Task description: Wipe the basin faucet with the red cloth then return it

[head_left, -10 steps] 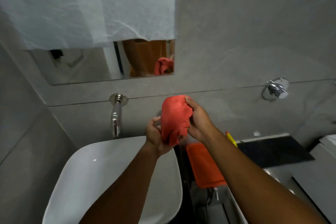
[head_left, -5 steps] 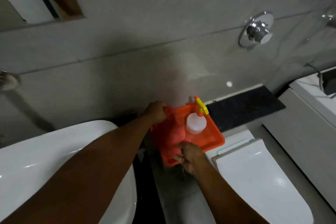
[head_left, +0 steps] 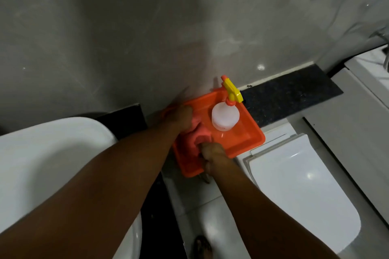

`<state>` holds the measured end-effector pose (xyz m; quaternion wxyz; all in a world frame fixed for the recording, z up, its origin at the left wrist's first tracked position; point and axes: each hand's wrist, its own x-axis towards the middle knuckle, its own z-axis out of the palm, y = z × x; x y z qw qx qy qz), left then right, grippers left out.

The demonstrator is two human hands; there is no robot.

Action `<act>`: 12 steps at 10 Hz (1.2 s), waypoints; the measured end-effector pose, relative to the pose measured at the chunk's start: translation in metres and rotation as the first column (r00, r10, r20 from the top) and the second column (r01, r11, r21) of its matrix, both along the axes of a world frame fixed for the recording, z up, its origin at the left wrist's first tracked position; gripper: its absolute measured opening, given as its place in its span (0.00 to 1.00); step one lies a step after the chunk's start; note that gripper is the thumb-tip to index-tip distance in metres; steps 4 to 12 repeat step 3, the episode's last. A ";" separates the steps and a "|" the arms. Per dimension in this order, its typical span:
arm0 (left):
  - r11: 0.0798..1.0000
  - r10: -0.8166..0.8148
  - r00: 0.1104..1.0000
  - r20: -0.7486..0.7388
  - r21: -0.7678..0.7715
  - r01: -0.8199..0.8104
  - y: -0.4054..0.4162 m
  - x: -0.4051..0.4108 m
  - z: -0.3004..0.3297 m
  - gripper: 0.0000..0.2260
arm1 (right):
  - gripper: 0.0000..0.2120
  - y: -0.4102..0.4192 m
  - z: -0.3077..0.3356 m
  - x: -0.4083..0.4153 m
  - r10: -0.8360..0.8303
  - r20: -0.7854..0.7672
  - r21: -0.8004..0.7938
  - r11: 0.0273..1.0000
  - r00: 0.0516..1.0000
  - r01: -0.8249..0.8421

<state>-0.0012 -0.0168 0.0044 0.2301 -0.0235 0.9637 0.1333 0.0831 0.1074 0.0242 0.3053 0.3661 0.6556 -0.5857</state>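
Item, return stage: I have the red cloth (head_left: 194,137) bunched in the orange tray (head_left: 242,143), left hand (head_left: 182,116) and right hand (head_left: 211,153) both pinching it; risk, my left knuckles toppling the spray bottle (head_left: 225,116) just beside.

Two bare forearms, no sleeves, left hand (head_left: 182,119) and right hand (head_left: 212,156) ungloved.

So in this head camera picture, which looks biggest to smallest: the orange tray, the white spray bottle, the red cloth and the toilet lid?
1. Toilet lid, clearly largest.
2. Orange tray.
3 and 4. Spray bottle and red cloth: too close to rank, since both hands cover part of the bunched cloth.
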 end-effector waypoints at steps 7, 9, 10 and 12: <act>0.997 0.018 0.978 -0.206 0.078 -0.002 -0.061 0.048 0.160 0.26 | 0.22 -0.049 0.140 0.011 0.380 -0.351 0.338 0.904 0.856 -0.263; 0.997 0.018 0.978 -0.206 0.078 -0.002 -0.061 0.048 0.160 0.26 | 0.22 -0.049 0.140 0.011 0.380 -0.351 0.338 0.904 0.856 -0.263; 0.997 0.018 0.978 -0.206 0.078 -0.002 -0.061 0.048 0.160 0.26 | 0.22 -0.049 0.140 0.011 0.380 -0.351 0.338 0.904 0.856 -0.263; 0.997 0.018 0.978 -0.206 0.078 -0.002 -0.061 0.048 0.160 0.26 | 0.22 -0.049 0.140 0.011 0.380 -0.351 0.338 0.904 0.856 -0.263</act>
